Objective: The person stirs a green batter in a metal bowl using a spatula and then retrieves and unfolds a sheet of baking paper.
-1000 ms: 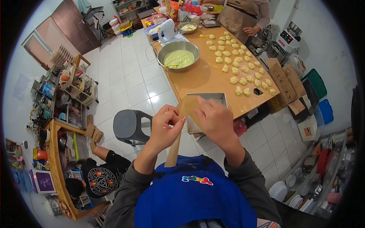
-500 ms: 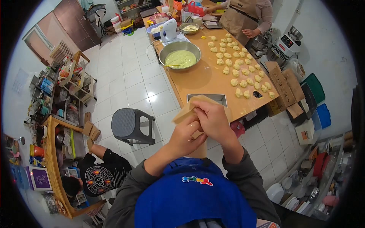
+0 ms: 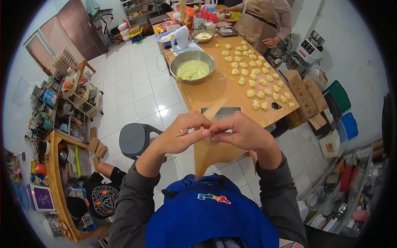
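Note:
A sheet of brown baking paper (image 3: 213,155) hangs from both my hands in front of the blue apron. My left hand (image 3: 182,131) pinches its upper edge, thumb against the bent fingers. Close beside it, my right hand (image 3: 240,131) pinches the same sheet, and the fingertips of the two hands nearly meet. One narrow strip of the paper sticks up beyond my fingers. Just behind my hands, at the table's near edge, stands a rectangular metal baking tin (image 3: 229,110), partly hidden by them.
On the wooden table (image 3: 202,94) stand a steel bowl of pale green batter (image 3: 192,69), a white hand mixer (image 3: 180,39) and several dough lumps (image 3: 252,94). A co-worker in a tan apron (image 3: 256,25) stands beyond. A grey stool (image 3: 134,140) and another person (image 3: 101,194) are at left.
My hands have spread slightly, wrists wider apart, and the paper has turned so that most of it hangs below my fingers. The tin shows a little less behind my hands.

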Available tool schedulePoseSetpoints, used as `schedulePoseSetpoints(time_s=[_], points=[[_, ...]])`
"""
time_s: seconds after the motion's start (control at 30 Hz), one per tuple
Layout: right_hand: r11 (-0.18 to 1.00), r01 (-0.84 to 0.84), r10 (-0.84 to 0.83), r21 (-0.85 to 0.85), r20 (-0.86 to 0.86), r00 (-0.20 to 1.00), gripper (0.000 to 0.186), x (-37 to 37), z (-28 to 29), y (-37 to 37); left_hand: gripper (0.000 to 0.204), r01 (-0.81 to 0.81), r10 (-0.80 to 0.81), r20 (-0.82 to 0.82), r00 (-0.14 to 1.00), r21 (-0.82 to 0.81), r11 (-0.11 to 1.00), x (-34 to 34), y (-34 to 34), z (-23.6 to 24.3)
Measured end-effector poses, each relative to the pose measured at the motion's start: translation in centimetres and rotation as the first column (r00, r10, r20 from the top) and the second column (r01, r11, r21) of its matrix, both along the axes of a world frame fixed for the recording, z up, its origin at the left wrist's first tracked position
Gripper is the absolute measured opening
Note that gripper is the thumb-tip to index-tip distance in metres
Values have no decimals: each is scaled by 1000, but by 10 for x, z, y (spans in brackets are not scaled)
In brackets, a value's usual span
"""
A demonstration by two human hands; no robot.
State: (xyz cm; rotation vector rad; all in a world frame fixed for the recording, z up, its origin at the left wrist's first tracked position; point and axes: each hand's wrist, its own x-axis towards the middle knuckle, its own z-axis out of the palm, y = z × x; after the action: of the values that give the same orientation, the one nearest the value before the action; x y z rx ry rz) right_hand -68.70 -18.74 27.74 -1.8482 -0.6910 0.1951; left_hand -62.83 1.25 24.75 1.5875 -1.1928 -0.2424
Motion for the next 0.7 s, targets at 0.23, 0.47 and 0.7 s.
schedulePoseSetpoints(time_s=[0.23,0.47,0.7], points=[[997,75,-74,5,-124,990,11,-3,-3,-6,9,53,-51,-40,998,38,998,5,2,2],[997,41,-43,-65,-31,999,12,-5,2,-5,8,27,-18,-152,988,53,998,0,2,9],[990,-13,16,-141,21,1000,10,-6,7,-5,10,112,-111,-67,992,6,994,2,1,10]])
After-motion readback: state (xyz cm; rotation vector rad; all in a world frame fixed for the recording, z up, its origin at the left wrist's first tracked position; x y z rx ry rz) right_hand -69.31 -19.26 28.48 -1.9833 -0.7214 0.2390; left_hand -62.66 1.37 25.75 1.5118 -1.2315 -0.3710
